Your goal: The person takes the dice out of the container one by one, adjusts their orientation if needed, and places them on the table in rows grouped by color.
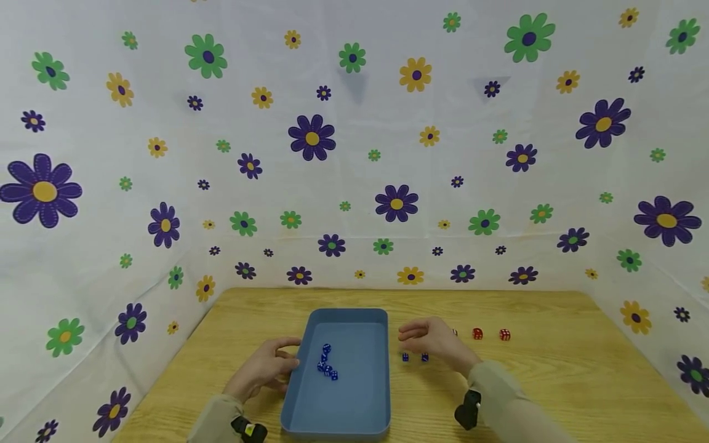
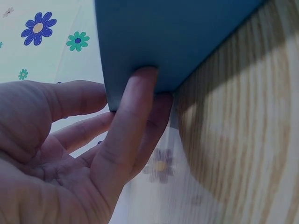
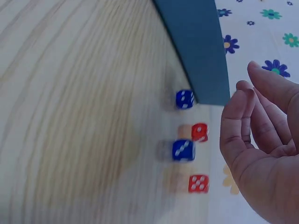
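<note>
Five blue dice (image 1: 327,370) sit in the blue tray (image 1: 360,394); two loose blue dice (image 1: 424,357) lie outside.
The right hand (image 1: 437,338), loosely bent, seemingly holds nothing; sweeping low could scatter those. The left hand (image 1: 267,369), fingers extended against the tray, could shove it along the wood-grain surface (image 1: 581,375); flowered cloth (image 1: 554,197) surrounds.

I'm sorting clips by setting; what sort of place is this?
Probably a makeshift recording booth: flower-print sheeting stands behind and beside a wooden table, and black wrist-worn devices suggest filming.
</note>
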{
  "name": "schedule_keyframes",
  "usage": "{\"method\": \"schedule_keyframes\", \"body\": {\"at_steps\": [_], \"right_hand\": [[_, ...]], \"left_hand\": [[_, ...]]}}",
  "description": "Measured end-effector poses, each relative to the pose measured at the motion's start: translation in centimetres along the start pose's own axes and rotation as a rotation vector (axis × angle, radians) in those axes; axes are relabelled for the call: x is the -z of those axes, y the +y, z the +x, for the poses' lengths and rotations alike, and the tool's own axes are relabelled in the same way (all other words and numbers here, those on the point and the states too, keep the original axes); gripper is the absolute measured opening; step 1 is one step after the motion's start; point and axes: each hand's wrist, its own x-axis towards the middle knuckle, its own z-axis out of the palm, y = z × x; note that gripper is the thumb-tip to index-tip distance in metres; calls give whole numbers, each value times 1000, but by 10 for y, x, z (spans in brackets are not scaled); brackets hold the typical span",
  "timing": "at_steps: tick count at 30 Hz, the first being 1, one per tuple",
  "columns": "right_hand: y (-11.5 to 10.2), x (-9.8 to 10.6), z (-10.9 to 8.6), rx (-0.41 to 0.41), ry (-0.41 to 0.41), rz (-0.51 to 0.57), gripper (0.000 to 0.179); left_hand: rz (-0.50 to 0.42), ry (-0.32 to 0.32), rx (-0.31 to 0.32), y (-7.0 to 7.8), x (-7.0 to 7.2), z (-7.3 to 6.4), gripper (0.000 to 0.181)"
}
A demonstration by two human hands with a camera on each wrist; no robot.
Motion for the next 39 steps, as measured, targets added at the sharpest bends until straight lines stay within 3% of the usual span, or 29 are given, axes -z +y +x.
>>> {"method": "schedule_keyframes", "body": {"at_steps": [21, 31, 39], "right_hand": [[-44, -63, 32, 31, -23, 22, 36], [-38, -97, 53, -17, 30, 75, 33], [-32, -117, 57, -45, 9, -2, 29]], "left_hand": [[-17, -10, -18, 0, 0, 2, 52], [-17, 1, -17, 2, -1, -1, 49], [-21, -9, -16, 2, 0, -3, 49]]}}
